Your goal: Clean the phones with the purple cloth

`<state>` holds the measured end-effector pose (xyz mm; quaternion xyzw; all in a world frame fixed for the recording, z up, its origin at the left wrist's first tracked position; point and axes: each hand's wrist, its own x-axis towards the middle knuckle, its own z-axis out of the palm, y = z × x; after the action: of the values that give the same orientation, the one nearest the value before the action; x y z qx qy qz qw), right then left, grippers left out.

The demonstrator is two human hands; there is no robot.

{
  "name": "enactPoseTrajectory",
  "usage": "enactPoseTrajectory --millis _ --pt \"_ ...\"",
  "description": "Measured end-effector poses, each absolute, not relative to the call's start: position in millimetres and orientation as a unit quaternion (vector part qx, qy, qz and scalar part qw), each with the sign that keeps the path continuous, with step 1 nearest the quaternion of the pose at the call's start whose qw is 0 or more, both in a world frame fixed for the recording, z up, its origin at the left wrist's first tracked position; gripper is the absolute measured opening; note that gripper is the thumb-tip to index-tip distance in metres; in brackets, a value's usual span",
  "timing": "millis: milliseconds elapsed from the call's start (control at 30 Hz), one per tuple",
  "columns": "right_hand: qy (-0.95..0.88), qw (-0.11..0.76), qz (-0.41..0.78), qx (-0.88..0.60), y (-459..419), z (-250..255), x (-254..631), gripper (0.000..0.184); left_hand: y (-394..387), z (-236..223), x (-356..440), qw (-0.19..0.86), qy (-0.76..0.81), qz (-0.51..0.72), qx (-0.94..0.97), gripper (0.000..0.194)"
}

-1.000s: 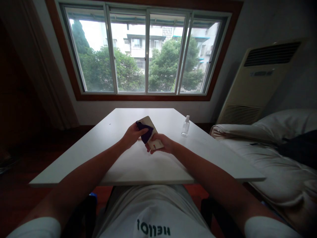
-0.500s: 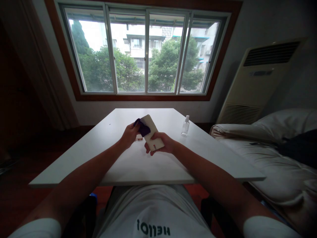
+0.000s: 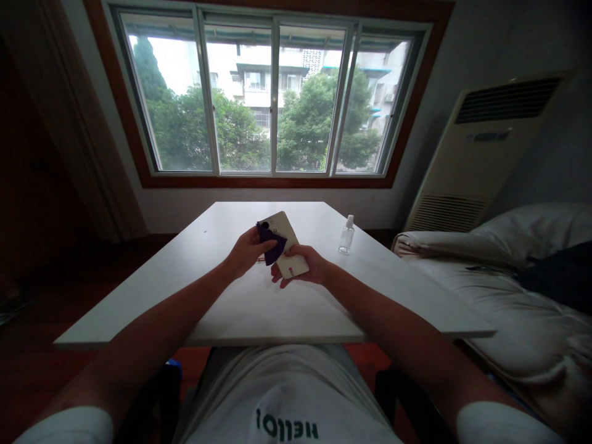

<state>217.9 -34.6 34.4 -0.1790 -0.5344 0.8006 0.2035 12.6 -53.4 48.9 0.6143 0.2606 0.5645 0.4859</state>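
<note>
My right hand (image 3: 305, 268) grips the lower end of a white phone (image 3: 287, 245), held back side up above the white table (image 3: 259, 302). A small camera lens shows near the phone's far end. My left hand (image 3: 245, 254) pinches a dark purple cloth (image 3: 272, 245) and presses it against the phone's back, around the middle. Both hands hover over the table's centre.
A small clear spray bottle (image 3: 346, 235) stands on the table to the right of my hands. A bed with pale bedding (image 3: 504, 271) lies at the right, a standing air conditioner (image 3: 485, 154) behind it. A wide window (image 3: 272, 98) faces me.
The cloth under my left hand slid up toward the phone's far end, then back down to the middle. The phone tilted slightly in my right hand.
</note>
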Motion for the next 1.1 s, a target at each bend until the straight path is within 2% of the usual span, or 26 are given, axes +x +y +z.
enactPoseTrajectory --millis 100,400,667,833,1100 --pt "-0.541 0.204 0.795 -0.184 -35.0 30.1 214.2 0.038 -54.0 47.7 16.1 0.484 0.281 0.565 0.606 0.058" --pt "-0.577 0.207 0.77 -0.178 -43.6 22.6 200.2 0.032 -45.9 41.9 16.1 0.404 0.376 0.615 0.563 0.048" --pt "-0.601 0.201 0.746 -0.202 -46.1 22.3 196.5 0.03 -45.5 41.9 15.6 0.409 0.404 0.641 0.508 0.06" --pt "-0.595 0.208 0.748 -0.208 -44.6 25.6 202.9 0.032 -43.9 39.9 16.0 0.428 0.363 0.641 0.524 0.046" --pt "-0.624 0.269 0.68 -0.276 -42.5 26.7 203.6 0.028 -40.0 35.7 17.9 0.425 0.331 0.626 0.563 0.036"
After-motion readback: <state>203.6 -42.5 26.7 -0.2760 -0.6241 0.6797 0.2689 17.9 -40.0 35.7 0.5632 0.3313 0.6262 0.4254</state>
